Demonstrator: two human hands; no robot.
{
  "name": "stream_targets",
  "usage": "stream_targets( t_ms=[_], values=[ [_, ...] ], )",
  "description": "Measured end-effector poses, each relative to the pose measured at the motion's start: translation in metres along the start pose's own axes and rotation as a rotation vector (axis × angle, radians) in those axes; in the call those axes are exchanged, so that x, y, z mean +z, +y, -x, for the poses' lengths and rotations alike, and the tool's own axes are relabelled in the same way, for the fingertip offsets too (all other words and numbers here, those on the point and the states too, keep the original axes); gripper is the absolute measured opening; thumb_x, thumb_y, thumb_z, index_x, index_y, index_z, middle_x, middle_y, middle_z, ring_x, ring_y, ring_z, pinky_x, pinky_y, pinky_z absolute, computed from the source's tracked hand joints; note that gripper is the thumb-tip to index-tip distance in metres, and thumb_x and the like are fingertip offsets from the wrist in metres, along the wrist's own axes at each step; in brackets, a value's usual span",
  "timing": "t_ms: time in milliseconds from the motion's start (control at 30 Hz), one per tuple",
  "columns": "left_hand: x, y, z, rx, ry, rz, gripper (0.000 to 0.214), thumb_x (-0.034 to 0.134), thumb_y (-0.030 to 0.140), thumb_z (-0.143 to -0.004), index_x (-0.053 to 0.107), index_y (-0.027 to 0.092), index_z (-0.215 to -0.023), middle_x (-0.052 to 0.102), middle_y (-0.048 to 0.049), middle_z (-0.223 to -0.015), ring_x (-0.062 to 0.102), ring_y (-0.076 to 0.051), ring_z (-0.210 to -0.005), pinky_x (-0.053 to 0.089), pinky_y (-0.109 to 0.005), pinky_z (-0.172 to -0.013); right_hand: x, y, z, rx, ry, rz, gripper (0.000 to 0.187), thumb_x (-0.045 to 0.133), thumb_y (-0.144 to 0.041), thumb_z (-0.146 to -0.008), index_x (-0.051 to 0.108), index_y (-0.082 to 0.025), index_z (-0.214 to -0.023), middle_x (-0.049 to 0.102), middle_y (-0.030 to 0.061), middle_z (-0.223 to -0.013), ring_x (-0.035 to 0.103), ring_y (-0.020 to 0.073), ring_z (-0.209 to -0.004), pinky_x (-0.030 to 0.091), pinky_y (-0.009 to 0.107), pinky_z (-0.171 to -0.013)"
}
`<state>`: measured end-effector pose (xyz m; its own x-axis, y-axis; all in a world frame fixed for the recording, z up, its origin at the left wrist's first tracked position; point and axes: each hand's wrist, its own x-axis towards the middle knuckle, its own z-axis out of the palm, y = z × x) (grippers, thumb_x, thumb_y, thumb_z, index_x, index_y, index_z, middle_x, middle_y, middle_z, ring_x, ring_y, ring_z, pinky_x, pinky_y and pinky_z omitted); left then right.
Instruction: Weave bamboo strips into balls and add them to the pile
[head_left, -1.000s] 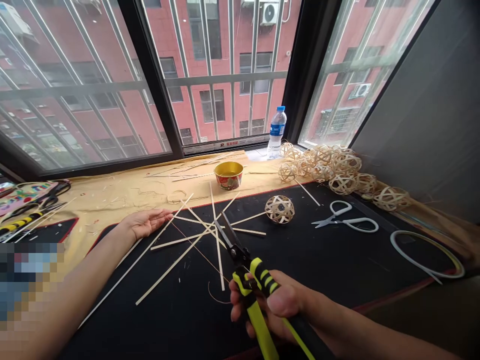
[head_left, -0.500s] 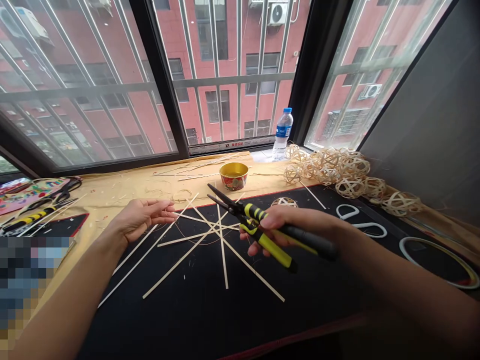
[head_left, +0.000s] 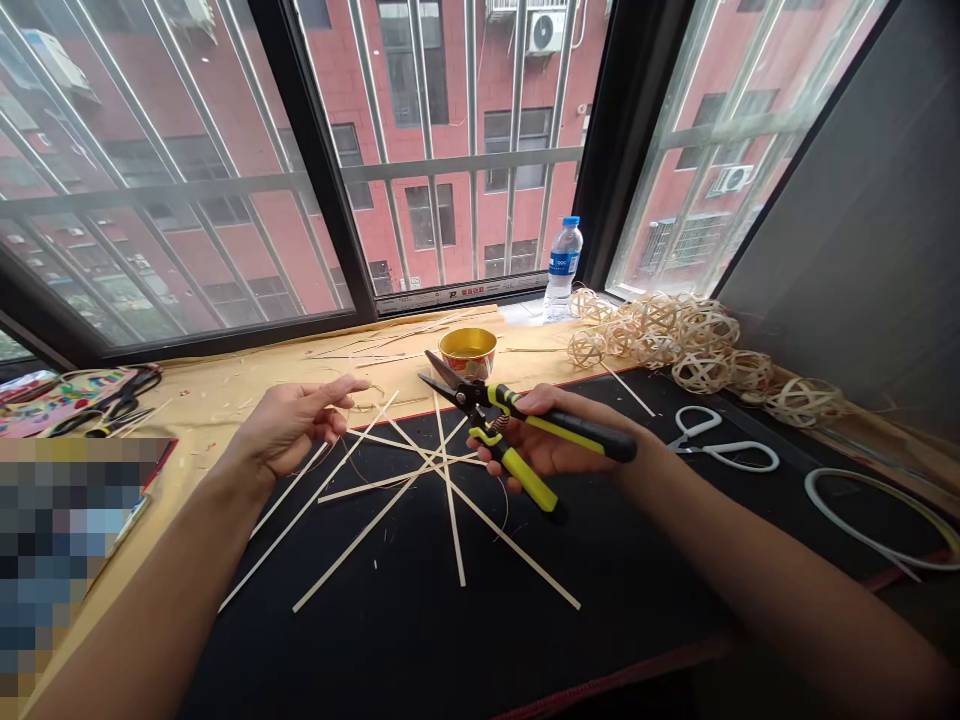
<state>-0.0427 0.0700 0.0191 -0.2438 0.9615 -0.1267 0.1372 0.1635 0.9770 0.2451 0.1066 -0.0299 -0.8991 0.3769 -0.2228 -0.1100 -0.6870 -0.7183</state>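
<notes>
Because our right hand (head_left: 536, 445) firmly wraps the shears (head_left: 510, 400), blades apart, our left hand (head_left: 296, 425) is free, half open above the crossed strips (head_left: 379, 520).

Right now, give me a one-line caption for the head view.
Right hand holds yellow-and-black shears above crossed bamboo strips on a black mat, left hand raised beside them.

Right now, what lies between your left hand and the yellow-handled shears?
Head view: crossed thin bamboo strips on the black mat, between your left hand and the yellow-handled shears.
</notes>
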Motion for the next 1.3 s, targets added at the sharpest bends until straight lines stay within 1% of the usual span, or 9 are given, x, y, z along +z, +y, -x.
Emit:
stream_targets(
  t_ms=[100,200,367,533,767,867,967,1133,1300],
  values=[
    [0.005,-0.002,-0.002,0.019,-0.125,0.067,0.02,0.074,0.026,-0.073,0.076,0.007,-0.078,0.071,-0.0119,-0.088,0.052,-0.002,-0.046,0.046,-0.01,-0.043,-0.005,0.009,-0.012,0.018,-0.071,-0.056,0.032,0.06,-0.032,-0.07,0.062,-0.009,-0.092,0.064,0.011,-0.096,0.06,0.0197,-0.087,0.048,0.034,-0.077],
    [0.01,-0.009,-0.004,0.025,-0.242,0.102,0.034,0.082,0.034,-0.064,0.076,0.007,-0.083,0.071,-0.0109,-0.073,0.06,-0.009,-0.059,0.053,-0.013,-0.055,-0.01,0.021,-0.019,0.047,-0.165,-0.103,0.037,0.06,-0.035,-0.069,0.061,-0.009,-0.094,0.063,0.0122,-0.098,0.059,0.0191,-0.086,0.047,0.033,-0.077],
    [0.019,-0.017,-0.005,0.013,-0.291,0.087,0.04,0.086,0.044,-0.054,0.075,0.009,-0.068,0.072,-0.0118,-0.074,0.066,-0.016,-0.066,0.056,-0.021,-0.065,-0.014,0.035,-0.021,0.073,-0.245,-0.146,0.046,0.062,-0.036,-0.067,0.06,-0.006,-0.102,0.062,0.0109,-0.096,0.059,0.0195,-0.085,0.046,0.033,-0.077],
    [0.024,-0.022,-0.003,0.016,-0.345,0.059,0.043,0.084,0.05,-0.052,0.072,0.01,-0.059,0.073,-0.0107,-0.074,0.065,-0.014,-0.059,0.054,-0.02,-0.061,-0.01,0.036,-0.019,0.081,-0.202,-0.119,0.055,0.064,-0.038,-0.064,0.059,-0.006,-0.108,0.06,0.0095,-0.096,0.058,0.0183,-0.085,0.046,0.032,-0.077],
    [0.028,-0.031,-0.007,0.0,-0.4,0.04,0.046,0.078,0.055,-0.059,0.071,0.01,-0.056,0.068,-0.0085,-0.058,0.059,-0.01,-0.048,0.05,-0.017,-0.051,-0.006,0.04,-0.022,0.034,-0.156,-0.079,0.048,0.064,-0.037,-0.064,0.062,-0.007,-0.101,0.06,0.0095,-0.094,0.057,0.0183,-0.082,0.045,0.032,-0.074],
    [0.029,-0.031,-0.005,0.007,-0.432,0.051,0.045,0.076,0.055,-0.064,0.074,0.01,-0.067,0.071,-0.0103,-0.068,0.062,-0.012,-0.058,0.052,-0.018,-0.058,-0.006,0.04,-0.022,-0.009,-0.176,-0.105,0.049,0.065,-0.037,-0.063,0.062,-0.008,-0.103,0.059,0.009,-0.094,0.055,0.0179,-0.082,0.044,0.031,-0.075],
    [0.03,-0.027,-0.001,0.042,-0.439,0.044,0.037,0.081,0.044,-0.062,0.075,0.012,-0.079,0.071,-0.0081,-0.078,0.063,-0.011,-0.065,0.053,-0.017,-0.064,-0.008,0.036,-0.02,-0.049,-0.202,-0.143,0.046,0.065,-0.038,-0.064,0.062,-0.009,-0.1,0.06,0.0094,-0.095,0.054,0.0179,-0.083,0.044,0.031,-0.075],
    [0.035,-0.028,0.003,0.096,-0.405,0.024,0.031,0.078,0.042,-0.067,0.07,0.012,-0.068,0.063,-0.0018,-0.061,0.055,-0.007,-0.05,0.046,-0.014,-0.047,-0.01,0.032,-0.016,-0.035,-0.192,-0.135,0.052,0.067,-0.036,-0.064,0.06,-0.007,-0.106,0.06,0.0094,-0.095,0.054,0.0166,-0.083,0.043,0.029,-0.075],
    [0.035,-0.029,0.004,0.083,-0.368,-0.008,0.039,0.074,0.051,-0.069,0.065,0.013,-0.064,0.058,0.0001,-0.056,0.049,-0.006,-0.041,0.035,-0.014,-0.035,-0.008,0.035,-0.016,-0.059,-0.167,-0.034,0.035,0.064,-0.034,-0.067,0.06,-0.009,-0.092,0.062,0.0099,-0.087,0.056,0.017,-0.079,0.044,0.03,-0.072]
  ],
)
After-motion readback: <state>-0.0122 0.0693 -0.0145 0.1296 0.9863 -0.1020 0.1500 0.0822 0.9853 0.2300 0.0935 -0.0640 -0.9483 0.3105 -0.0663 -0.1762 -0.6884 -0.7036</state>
